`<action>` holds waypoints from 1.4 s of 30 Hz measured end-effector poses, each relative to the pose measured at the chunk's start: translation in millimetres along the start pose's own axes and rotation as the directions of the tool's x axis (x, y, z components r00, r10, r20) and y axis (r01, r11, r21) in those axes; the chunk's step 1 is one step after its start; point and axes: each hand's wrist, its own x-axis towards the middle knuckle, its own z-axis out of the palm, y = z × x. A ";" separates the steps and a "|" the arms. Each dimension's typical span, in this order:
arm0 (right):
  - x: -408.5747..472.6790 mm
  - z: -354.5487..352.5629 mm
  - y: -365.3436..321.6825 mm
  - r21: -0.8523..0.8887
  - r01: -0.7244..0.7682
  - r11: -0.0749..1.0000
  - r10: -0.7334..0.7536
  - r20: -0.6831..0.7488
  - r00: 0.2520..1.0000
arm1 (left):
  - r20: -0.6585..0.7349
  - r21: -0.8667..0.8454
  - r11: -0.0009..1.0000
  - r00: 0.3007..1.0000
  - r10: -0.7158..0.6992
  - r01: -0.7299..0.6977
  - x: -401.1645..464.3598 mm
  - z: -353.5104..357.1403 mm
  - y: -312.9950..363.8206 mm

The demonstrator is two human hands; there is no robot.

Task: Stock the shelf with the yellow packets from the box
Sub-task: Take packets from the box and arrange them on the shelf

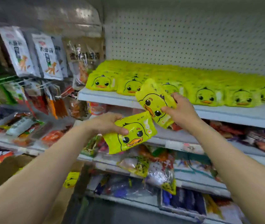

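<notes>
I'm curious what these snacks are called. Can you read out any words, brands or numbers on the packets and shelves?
Nothing here reads with certainty.
Yellow packet in the left hand: small print along the top edge, blurred.
Yellow packet in the right hand: print near the top corner, unreadable.
White hanging bags: large Chinese characters, too blurred to quote.
Brown hanging bag: a dark line of characters, blurred.
Shelf edge: no readable price tags.

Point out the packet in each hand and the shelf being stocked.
Left-hand packet [131, 137]: head view, on the duck's face.
Right-hand packet [152, 102]: head view, on the duck's face.
Shelf [235, 113]: head view, on its bare front edge.
</notes>
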 end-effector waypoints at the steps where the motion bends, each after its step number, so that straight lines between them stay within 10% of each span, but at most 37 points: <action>1: 2.4 -24.6 6.6 0.014 -0.010 1.000 0.011 -0.069 0.998 | 0.016 0.017 0.999 0.999 0.048 -0.048 12.8 5.5 23.0; 19: 54.0 -332.8 184.9 0.079 -0.176 0.981 0.193 -0.410 0.892 | 0.269 0.256 0.880 0.904 0.333 -0.400 256.5 149.5 320.9; 42: 125.6 -522.0 366.1 0.117 -0.118 0.986 0.151 -0.333 0.931 | 0.135 0.515 0.832 0.978 0.156 -0.204 423.3 302.3 451.5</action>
